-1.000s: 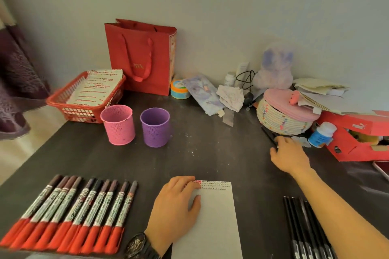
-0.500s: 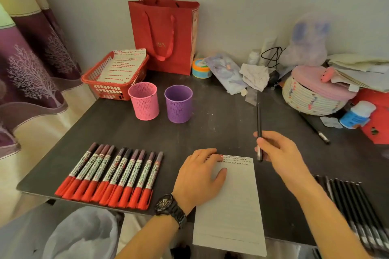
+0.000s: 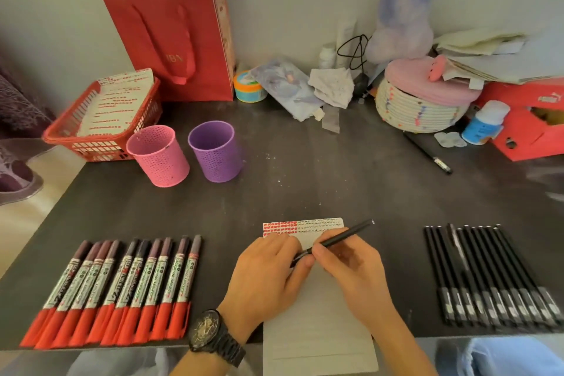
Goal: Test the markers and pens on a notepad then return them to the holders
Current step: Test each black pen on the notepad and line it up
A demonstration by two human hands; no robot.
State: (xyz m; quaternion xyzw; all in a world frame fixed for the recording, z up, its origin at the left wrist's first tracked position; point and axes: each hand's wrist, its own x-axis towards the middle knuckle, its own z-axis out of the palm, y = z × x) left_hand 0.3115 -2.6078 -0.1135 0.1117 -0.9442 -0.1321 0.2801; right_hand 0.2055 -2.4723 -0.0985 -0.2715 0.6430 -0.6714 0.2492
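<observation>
A white notepad [image 3: 317, 320] lies at the table's front edge, with red and black test marks along its top. My left hand [image 3: 268, 278] rests flat on it. My right hand [image 3: 351, 272] grips a thin black pen [image 3: 341, 236], tip down near the left fingers over the page. A row of several red markers [image 3: 116, 290] lies at the front left. Several black pens [image 3: 488, 278] lie in a row at the front right. The pink holder [image 3: 157, 156] and purple holder [image 3: 215, 151] stand upright mid-left; I see nothing inside them.
A red basket [image 3: 91, 125] with marked paper and a red paper bag [image 3: 180, 36] stand at the back left. One loose black pen [image 3: 427, 153] lies near a woven lidded basket [image 3: 421, 107]. A red shoebox [image 3: 525, 119] and clutter line the back wall.
My right hand picked a black pen from the back right and brought it to the notepad beside my left hand. The view shifted as my head moved.
</observation>
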